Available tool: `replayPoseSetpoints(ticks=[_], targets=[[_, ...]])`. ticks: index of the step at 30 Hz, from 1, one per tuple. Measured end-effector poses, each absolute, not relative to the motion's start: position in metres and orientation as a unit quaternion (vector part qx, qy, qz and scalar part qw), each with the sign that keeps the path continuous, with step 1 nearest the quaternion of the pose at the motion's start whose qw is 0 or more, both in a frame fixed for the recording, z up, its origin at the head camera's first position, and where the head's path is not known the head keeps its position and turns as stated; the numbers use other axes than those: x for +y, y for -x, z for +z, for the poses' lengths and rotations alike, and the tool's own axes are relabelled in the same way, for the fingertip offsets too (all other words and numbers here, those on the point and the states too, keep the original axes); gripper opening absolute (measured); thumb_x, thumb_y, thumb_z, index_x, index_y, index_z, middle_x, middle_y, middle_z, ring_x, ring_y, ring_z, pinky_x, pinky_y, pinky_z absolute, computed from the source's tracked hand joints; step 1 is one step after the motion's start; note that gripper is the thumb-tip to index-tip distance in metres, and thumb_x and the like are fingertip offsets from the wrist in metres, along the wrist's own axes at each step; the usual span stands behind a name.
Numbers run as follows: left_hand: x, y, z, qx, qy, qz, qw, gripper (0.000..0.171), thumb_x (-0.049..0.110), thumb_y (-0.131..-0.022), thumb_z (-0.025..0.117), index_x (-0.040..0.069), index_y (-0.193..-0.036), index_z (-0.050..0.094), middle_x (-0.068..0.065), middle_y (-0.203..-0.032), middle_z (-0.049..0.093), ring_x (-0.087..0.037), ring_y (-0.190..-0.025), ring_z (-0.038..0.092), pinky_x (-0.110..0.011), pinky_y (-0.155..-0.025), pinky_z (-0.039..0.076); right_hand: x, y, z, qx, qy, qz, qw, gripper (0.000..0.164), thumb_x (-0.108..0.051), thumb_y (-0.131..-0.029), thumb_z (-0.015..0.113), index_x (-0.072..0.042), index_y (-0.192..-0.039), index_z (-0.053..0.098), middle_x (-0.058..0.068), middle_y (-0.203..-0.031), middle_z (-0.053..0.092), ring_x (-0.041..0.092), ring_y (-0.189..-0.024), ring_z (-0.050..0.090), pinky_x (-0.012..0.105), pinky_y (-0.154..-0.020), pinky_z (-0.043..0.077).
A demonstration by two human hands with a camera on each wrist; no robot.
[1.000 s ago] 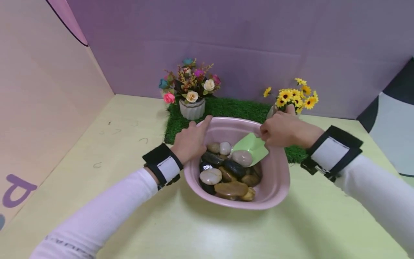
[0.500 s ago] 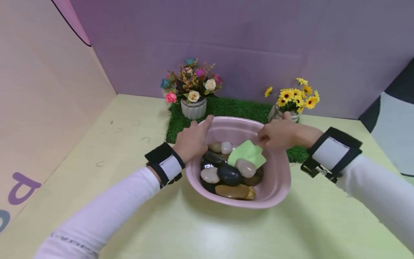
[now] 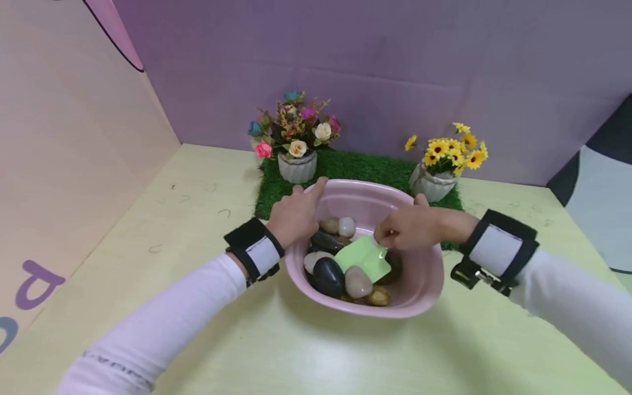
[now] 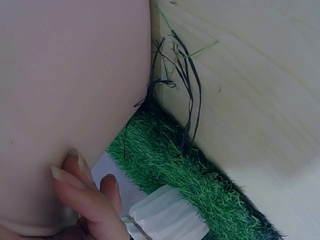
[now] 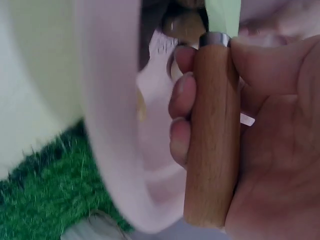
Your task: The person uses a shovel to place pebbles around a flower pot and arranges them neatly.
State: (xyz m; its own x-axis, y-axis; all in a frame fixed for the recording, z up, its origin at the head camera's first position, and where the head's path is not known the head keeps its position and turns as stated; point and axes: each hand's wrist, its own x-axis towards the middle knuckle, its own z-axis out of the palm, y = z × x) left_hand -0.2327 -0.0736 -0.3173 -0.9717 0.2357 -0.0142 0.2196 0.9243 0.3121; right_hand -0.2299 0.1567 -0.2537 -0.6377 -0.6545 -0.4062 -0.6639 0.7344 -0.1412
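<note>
A pink basin [image 3: 419, 277] holds several smooth stones. My left hand [image 3: 293, 219] grips its left rim; in the left wrist view, the fingers [image 4: 92, 205] lie curled against the outer wall. With my right hand [image 3: 410, 226] I hold a small garden shovel, its light-green blade [image 3: 362, 257] inside the basin among the stones. Its wooden handle [image 5: 212, 135] shows in the right wrist view, wrapped by fingers and thumb. A black stone [image 3: 328, 278] and a greyish-pink stone [image 3: 359, 282] lie at the blade's front edge. A white stone [image 3: 347, 226] sits behind it.
Behind the basin lies a green artificial-grass mat [image 3: 345, 164]. A pot of mixed flowers [image 3: 297, 167] stands on its left, a pot of yellow flowers [image 3: 432, 184] on its right. A purple wall [image 3: 345, 66] closes the back of the pale table [image 3: 237, 351].
My right hand has moved left and nearer, deeper into the basin, pushing the shovel forward. The black and greyish-pink stones have shifted toward the near side. My left hand stays on the rim.
</note>
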Motion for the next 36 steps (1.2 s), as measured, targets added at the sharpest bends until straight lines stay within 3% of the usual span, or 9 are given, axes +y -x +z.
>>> replayPoseSetpoints(ticks=[4,11,18,25,29,36], targets=[[-0.073,0.233,-0.318,0.981,-0.116,0.156,0.025,0.083,0.016,-0.089,0.067,0.027,-0.155,0.019,-0.027,-0.122,0.054,-0.04,-0.082,0.065,-0.048,-0.061,0.055,0.15,0.226,-0.258,0.903,0.367,0.012,0.223,0.015,-0.027,-0.096,0.058,-0.024,-0.087,0.069,-0.012,-0.078,0.065,0.009,-0.074,0.052,0.046,-0.084,0.026],[-0.072,0.233,-0.318,0.98,-0.117,0.157,0.031,0.085,0.015,-0.088,0.067,0.027,-0.157,0.018,-0.027,-0.122,0.054,-0.038,-0.081,0.064,-0.046,-0.06,0.054,0.144,0.219,-0.258,0.906,0.363,0.027,0.216,0.016,-0.028,-0.096,0.058,-0.026,-0.086,0.07,-0.012,-0.077,0.064,0.008,-0.076,0.053,0.051,-0.089,0.029],[-0.073,0.233,-0.316,0.98,-0.112,0.161,0.024,0.084,0.014,-0.087,0.067,0.027,-0.155,0.02,-0.026,-0.121,0.055,-0.041,-0.085,0.065,-0.049,-0.063,0.056,0.141,0.215,-0.258,0.897,0.369,0.014,0.245,0.02,-0.029,-0.099,0.053,-0.025,-0.088,0.069,-0.009,-0.069,0.055,0.009,-0.072,0.049,0.046,-0.084,0.027],[-0.073,0.232,-0.318,0.981,-0.109,0.156,0.032,0.083,0.015,-0.088,0.066,0.028,-0.155,0.019,-0.026,-0.121,0.054,-0.04,-0.084,0.065,-0.048,-0.062,0.055,0.144,0.217,-0.262,0.885,0.38,-0.009,0.27,0.021,-0.029,-0.1,0.052,-0.024,-0.086,0.067,-0.009,-0.078,0.06,0.007,-0.075,0.052,0.056,-0.092,0.029],[-0.073,0.231,-0.317,0.981,-0.109,0.155,0.029,0.084,0.015,-0.088,0.067,0.027,-0.155,0.018,-0.027,-0.122,0.055,-0.04,-0.083,0.064,-0.047,-0.061,0.055,0.146,0.217,-0.263,0.882,0.382,-0.021,0.276,0.021,-0.03,-0.1,0.052,-0.024,-0.085,0.066,-0.01,-0.088,0.062,0.008,-0.08,0.053,0.051,-0.088,0.03],[-0.073,0.233,-0.318,0.982,-0.108,0.153,0.028,0.084,0.016,-0.088,0.069,0.028,-0.155,0.019,-0.025,-0.122,0.055,-0.039,-0.084,0.065,-0.047,-0.062,0.056,0.15,0.216,-0.268,0.891,0.384,-0.036,0.242,0.015,-0.029,-0.099,0.055,-0.027,-0.095,0.069,-0.012,-0.087,0.063,0.007,-0.081,0.054,0.049,-0.086,0.028]])
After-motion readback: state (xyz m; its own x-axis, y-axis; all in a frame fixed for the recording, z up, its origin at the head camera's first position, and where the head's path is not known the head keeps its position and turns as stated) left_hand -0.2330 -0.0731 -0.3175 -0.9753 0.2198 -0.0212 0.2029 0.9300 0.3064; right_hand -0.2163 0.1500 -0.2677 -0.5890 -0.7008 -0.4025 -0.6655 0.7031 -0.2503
